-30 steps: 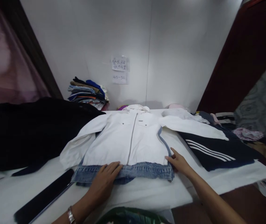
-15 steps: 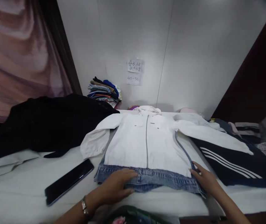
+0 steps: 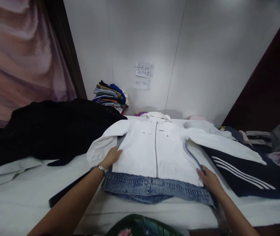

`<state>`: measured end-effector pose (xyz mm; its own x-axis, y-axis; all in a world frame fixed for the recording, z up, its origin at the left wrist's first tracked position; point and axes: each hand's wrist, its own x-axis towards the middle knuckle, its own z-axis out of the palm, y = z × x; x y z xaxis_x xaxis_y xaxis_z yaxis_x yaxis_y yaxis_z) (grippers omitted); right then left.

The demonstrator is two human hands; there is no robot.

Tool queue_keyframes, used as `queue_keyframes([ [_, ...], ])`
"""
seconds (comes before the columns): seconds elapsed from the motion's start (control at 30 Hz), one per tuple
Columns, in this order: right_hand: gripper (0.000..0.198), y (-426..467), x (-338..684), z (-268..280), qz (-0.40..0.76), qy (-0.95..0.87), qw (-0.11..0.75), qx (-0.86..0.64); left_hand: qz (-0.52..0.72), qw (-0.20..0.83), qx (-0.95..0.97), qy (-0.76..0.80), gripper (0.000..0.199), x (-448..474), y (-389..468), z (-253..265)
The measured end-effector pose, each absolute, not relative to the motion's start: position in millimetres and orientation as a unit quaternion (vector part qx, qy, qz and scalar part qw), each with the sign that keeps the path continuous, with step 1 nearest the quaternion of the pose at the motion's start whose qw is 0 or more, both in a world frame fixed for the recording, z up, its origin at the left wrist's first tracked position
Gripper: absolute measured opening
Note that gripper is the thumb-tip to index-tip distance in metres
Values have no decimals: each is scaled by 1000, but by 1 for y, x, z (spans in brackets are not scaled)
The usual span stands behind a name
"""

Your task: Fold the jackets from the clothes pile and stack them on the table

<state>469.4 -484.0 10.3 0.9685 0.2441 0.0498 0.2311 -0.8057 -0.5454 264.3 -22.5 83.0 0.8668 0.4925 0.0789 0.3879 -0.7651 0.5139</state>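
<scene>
A white zip-front jacket [image 3: 140,147] lies spread out, front side up, with its sleeves out to both sides. Beneath it is a blue denim garment [image 3: 127,185] whose hem shows below the jacket's bottom edge. My left hand [image 3: 111,155] is closed on the left side edge of the white jacket, below the sleeve. At the lower right corner, my right hand [image 3: 209,178] pinches the jacket's side edge, its thumb on the white cloth; its other fingertips are partly hidden.
A black garment [image 3: 51,127] lies to the left, and a phone [image 3: 66,190] is partly behind my left forearm. Dark clothing with white stripes [image 3: 253,173] lies on the right. Folded clothes [image 3: 110,95] are stacked at the back, by paper signs [image 3: 143,75] on the wall.
My left hand has moved from the denim hem up and left to the jacket's left side and closed there. My right hand has shifted slightly up and left along the right edge.
</scene>
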Motion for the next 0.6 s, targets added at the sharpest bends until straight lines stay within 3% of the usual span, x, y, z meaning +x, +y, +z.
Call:
queue_keyframes([
  [0.13, 53, -481, 456, 15, 34, -142, 204, -968, 40, 184, 916, 354, 43, 263, -15, 79],
  [0.27, 47, -474, 446, 28, 24, -140, 127, -982, -35, 127, 919, 372, 47, 258, -18, 80],
  [0.47, 48, -442, 455, 51, -108, -306, 238, -916, 117, 7, 969, 216, 56, 285, -49, 95],
  [0.6, 58, -417, 460, 46, 7, -351, 216, -911, 78, -20, 983, 162, 59, 306, -63, 70],
])
